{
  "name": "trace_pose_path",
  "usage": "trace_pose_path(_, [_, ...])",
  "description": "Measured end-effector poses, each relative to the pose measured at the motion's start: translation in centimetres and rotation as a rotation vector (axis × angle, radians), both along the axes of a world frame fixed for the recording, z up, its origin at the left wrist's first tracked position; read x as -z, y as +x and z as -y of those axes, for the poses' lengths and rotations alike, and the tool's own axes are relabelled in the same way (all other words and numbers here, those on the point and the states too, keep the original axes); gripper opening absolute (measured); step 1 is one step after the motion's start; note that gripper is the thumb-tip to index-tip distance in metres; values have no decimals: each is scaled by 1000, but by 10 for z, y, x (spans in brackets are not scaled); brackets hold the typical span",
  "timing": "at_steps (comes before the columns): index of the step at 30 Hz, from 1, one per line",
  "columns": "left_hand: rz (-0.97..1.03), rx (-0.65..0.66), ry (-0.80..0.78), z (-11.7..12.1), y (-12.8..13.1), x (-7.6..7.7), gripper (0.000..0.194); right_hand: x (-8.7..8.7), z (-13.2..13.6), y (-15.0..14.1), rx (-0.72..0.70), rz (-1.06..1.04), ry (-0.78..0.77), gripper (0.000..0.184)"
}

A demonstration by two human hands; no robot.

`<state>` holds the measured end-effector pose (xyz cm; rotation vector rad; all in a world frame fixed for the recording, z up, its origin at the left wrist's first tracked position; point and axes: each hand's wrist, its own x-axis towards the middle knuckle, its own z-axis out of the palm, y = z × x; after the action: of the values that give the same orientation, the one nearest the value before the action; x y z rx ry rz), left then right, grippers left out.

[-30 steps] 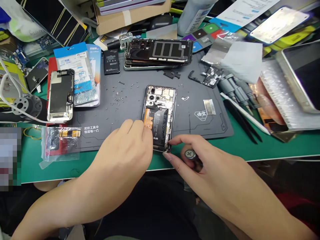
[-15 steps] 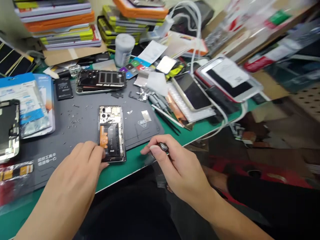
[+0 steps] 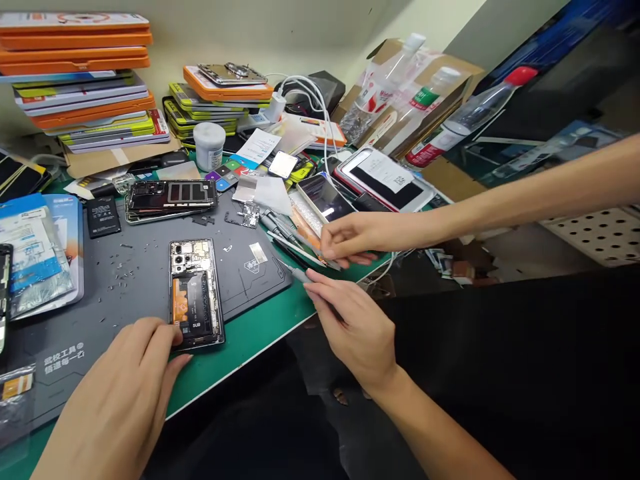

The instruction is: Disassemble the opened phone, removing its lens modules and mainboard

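An opened smartphone (image 3: 197, 293) lies on the grey work mat, its battery and camera modules exposed. My left hand (image 3: 133, 360) grips its lower left corner, with the thumb at the bottom edge. Closed around a grey screwdriver (image 3: 300, 274) is my right hand (image 3: 357, 327), held off the phone's right side near the mat's corner. The thin tip points up and left, while the rest of the handle is hidden in my fingers. Small screws (image 3: 120, 270) are scattered left of the phone.
Another person's hand (image 3: 357, 240) reaches in from the right over more tools (image 3: 280, 230). Behind the mat (image 3: 150, 260) lie a second opened phone (image 3: 170, 200), a loose battery (image 3: 104, 217) and a white tub (image 3: 209, 147). Boxes (image 3: 107, 113) are stacked at the back left.
A co-worker's arm has come in from the right above my right hand. The screwdriver's tip now shows beyond my right fingers. My view has shifted; my left hand stays on the phone.
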<state>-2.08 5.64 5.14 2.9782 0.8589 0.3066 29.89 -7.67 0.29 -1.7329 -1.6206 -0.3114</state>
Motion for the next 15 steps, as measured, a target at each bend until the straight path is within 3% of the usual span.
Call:
trace_pose_path(5, [92, -7, -11, 4, 5, -8, 29, 6, 7, 6, 65, 27, -2, 24])
trace_pose_path(11, [78, -46, -60, 8, 7, -11, 15, 16, 4, 16, 28, 125, -65, 27])
trace_pose_path(15, [39, -68, -113, 11, 3, -9, 8, 9, -3, 16, 27, 180, -65, 29])
